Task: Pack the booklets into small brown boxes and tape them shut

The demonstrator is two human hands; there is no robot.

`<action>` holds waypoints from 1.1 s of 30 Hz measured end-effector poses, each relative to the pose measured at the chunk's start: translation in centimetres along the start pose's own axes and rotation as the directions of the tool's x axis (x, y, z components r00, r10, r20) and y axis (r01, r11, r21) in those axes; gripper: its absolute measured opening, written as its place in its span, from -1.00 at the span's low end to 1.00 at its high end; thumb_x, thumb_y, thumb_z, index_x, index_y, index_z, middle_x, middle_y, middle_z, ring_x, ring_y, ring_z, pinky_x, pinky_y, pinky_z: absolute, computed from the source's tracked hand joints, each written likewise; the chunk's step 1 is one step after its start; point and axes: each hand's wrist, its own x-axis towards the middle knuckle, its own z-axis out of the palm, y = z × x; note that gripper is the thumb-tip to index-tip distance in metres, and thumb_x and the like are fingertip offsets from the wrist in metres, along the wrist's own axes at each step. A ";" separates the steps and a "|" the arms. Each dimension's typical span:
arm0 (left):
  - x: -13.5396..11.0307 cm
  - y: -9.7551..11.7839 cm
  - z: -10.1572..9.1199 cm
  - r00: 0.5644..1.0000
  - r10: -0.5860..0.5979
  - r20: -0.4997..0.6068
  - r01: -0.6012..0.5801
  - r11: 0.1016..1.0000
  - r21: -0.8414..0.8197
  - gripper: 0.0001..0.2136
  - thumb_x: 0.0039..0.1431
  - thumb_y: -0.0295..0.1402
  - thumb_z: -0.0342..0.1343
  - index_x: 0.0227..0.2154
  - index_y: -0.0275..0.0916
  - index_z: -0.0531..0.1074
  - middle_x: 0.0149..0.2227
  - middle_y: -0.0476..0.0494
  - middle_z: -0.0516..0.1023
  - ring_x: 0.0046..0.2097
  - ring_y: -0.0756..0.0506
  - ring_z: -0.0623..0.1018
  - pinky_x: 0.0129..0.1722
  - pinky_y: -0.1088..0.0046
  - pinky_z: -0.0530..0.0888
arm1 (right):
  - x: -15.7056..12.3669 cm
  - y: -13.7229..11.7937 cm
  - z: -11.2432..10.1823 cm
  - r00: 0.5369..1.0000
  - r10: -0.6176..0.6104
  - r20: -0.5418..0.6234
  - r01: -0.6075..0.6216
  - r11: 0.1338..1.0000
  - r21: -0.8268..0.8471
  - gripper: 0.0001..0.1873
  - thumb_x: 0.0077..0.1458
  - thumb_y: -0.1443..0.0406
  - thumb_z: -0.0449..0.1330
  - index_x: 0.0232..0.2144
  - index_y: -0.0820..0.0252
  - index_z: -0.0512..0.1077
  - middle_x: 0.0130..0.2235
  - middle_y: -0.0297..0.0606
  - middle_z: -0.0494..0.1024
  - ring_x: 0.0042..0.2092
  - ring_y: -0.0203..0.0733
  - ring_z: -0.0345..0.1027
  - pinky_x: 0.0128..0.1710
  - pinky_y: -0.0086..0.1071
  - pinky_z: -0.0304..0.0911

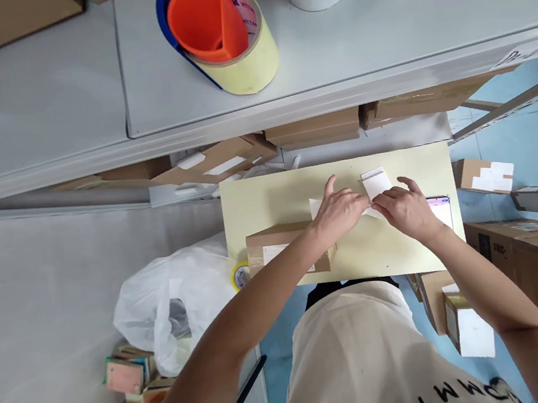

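Over the pale yellow table, my left hand (342, 211) and my right hand (406, 209) meet with fingertips pinched together, thumbs raised apart. Between them is a piece of white paper (374, 213), mostly covered by the fingers. Just beyond my right fingers a white rectangular slip (376, 181) with a grey band at its top sticks up; whether it joins the paper is unclear. Another white sheet (315, 206) shows partly behind my left hand. Under my left forearm lies a cardboard box (255, 254) with a white label.
The table (268, 195) also carries a phone (441, 211) at right and a yellow tape roll (240, 276) at left. Above is a grey shelf (375, 31) with an orange scoop (201, 16) inside a tape roll (252, 72). A white plastic bag (162, 298) and cartons (518, 245) flank the table.
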 end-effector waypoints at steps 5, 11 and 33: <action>0.1 -0.9 0.0 0.995 0.059 0.085 -0.054 0.997 -0.061 -0.72 0.28 -0.43 -0.08 -0.45 -0.14 0.50 -0.45 0.00 0.57 -0.28 -0.05 0.56 0.18 0.19 0.15 | -0.5 0.9 0.4 0.995 -0.091 -0.033 0.095 0.990 0.108 -0.68 0.33 0.29 -0.05 -0.34 0.10 0.48 -0.38 -0.32 0.62 -0.37 -0.25 0.43 0.06 -0.25 0.01; 0.5 -2.3 0.0 0.996 0.037 0.087 -0.036 0.999 -0.014 -0.72 0.31 -0.34 -0.07 -0.45 -0.17 0.49 -0.47 -0.07 0.59 -0.35 -0.08 0.56 -0.17 0.39 0.30 | -1.4 2.1 1.3 1.000 0.009 0.002 -0.010 0.987 0.162 -0.76 0.30 0.18 0.01 -0.12 0.13 0.40 -0.33 -0.28 0.65 -0.40 -0.18 0.47 0.06 -0.20 0.07; -12.1 -1.9 0.9 0.570 0.630 -0.528 -0.428 0.776 0.463 -0.76 0.28 -0.46 0.04 -0.06 -0.09 0.47 -0.30 0.01 0.61 -0.18 -0.02 0.52 0.08 0.32 0.19 | -3.4 -13.3 0.0 0.822 0.526 0.216 -0.193 -0.099 0.976 -0.53 -0.05 -0.09 0.30 -0.27 0.13 0.44 -0.36 -0.29 0.59 -0.29 -0.17 0.48 -0.17 -0.25 0.39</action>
